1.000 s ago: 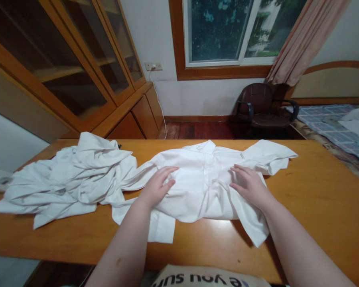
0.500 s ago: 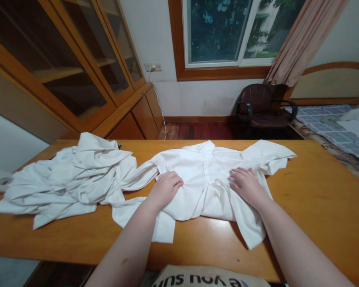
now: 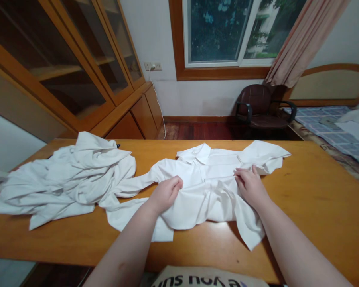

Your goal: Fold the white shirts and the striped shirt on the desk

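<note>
A white collared shirt [image 3: 194, 203] lies across the table in front of me, its collar toward the far edge and its body bunched in folds. My left hand [image 3: 167, 193] is closed, pinching the fabric at the shirt's left side. On the opposite side, my right hand [image 3: 251, 185] grips the cloth between thumb and fingers. Between the two hands the fabric is lifted into a ridge. One sleeve stretches left and meets a heap of crumpled white cloth [image 3: 62, 175]; where one ends and the other begins is hard to tell.
The wooden table [image 3: 323, 215] spans the view. Behind it stand a glass-doored cabinet [image 3: 113, 107] on the left and a brown armchair [image 3: 261, 107] on the right. A bed [image 3: 323, 123] is at the far right. A white cable [image 3: 158, 99] hangs from the wall socket.
Both hands have gone from resting flatter on the shirt to pinching it. The fabric between them has risen into a fold, and its lower part has shifted slightly toward me.
</note>
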The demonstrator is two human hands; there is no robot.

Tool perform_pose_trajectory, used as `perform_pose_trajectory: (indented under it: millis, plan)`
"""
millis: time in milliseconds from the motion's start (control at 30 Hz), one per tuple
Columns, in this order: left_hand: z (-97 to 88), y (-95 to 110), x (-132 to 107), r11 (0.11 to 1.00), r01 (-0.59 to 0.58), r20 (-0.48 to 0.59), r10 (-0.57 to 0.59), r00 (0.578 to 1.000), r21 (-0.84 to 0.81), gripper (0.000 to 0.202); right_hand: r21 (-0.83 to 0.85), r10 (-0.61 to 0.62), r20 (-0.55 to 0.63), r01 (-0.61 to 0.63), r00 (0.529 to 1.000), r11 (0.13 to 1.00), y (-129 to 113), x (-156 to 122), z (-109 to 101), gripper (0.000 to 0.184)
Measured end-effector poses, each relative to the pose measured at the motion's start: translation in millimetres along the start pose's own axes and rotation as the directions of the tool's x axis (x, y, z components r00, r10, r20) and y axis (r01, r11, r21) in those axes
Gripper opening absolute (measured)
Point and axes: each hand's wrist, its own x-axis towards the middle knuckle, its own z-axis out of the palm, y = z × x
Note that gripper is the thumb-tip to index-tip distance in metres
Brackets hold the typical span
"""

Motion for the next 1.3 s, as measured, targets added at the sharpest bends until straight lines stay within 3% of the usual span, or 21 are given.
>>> perform_pose_trajectory:
  millis: [100, 200, 333, 433, 567, 700, 767, 867, 933, 967, 1033, 1133, 1300]
  plan:
    - [-1.5, 2.8, -1.4, 0.987, 0.076, 0.051, -0.069, 0.996, -0.139, 0.023, 0.043, -0.008, 0.032, 0.007, 0.999, 0.999, -7.9, -0.9, -12.6, 0.024]
    - [3.3, 0.8, -0.7, 0.962, 0.236, 0.174, -0.211, 0.962, -0.137, 0.048, 0.057, 0.111, 0.196, -0.125, 0.974, 0.991, -16.1, -1.6, -15.7, 0.028]
    - [14.9, -8.8, 1.7, 0.925, 0.380, 0.281, -0.359, 0.890, -0.022, 0.065, -0.028, 0.276, 0.461, -0.297, 0.843, 0.954, -20.3, -1.7, -6.2, 0.041]
    - [20.9, -16.7, 4.5, 0.929, 0.370, 0.234, -0.358, 0.904, -0.010, 0.055, -0.081, 0.302, 0.535, -0.308, 0.789, 0.948, -19.6, -1.9, -1.6, 0.051]
    - [23.4, -23.8, 8.5, 0.942, 0.332, 0.106, -0.334, 0.936, 0.042, 0.046, -0.028, 0.273, 0.538, -0.307, 0.797, 0.951, -18.2, -2.5, -5.6, 0.054]
    - [23.8, -25.9, 10.1, 0.934, 0.329, 0.054, -0.338, 0.939, 0.139, 0.046, -0.033, 0.240, 0.502, -0.258, 0.831, 0.965, -16.2, -2.0, -11.9, 0.028]
    - [22.8, -24.3, 10.5, 0.936, 0.307, 0.035, -0.317, 0.948, 0.174, 0.046, -0.059, 0.187, 0.467, -0.181, 0.864, 0.982, -15.3, -1.4, -12.8, 0.025]
    - [19.7, -19.3, 12.1, 0.972, 0.096, -0.005, -0.097, 0.995, 0.215, 0.047, -0.005, 0.050, 0.417, -0.053, 0.908, 0.999, -14.8, -1.4, -9.2, 0.028]
    - [17.9, -16.8, 13.7, 0.949, -0.053, -0.048, 0.071, 0.996, 0.311, 0.046, 0.062, 0.006, 0.431, -0.037, 0.902, 0.997, -15.3, -2.7, -4.5, 0.043]
    - [17.3, -16.3, 14.5, 0.924, -0.069, -0.078, 0.106, 0.991, 0.377, 0.047, 0.088, 0.006, 0.458, -0.052, 0.889, 0.995, -15.8, -3.6, -2.0, 0.053]
    - [16.6, -17.0, 15.7, 0.874, -0.007, -0.145, 0.088, 0.986, 0.485, 0.049, 0.107, 0.034, 0.525, -0.106, 0.851, 0.989, -16.8, -4.9, 1.8, 0.063]
    - [15.0, -19.1, 15.7, 0.841, 0.103, -0.181, -0.007, 0.983, 0.531, 0.050, 0.096, 0.091, 0.578, -0.178, 0.811, 0.979, -16.7, -4.5, 4.6, 0.062]
    - [15.4, -14.8, 13.9, 0.870, 0.078, -0.048, -0.062, 0.997, 0.486, 0.048, 0.015, 0.172, 0.536, -0.213, 0.826, 0.977, -9.2, -0.5, 10.2, 0.059]
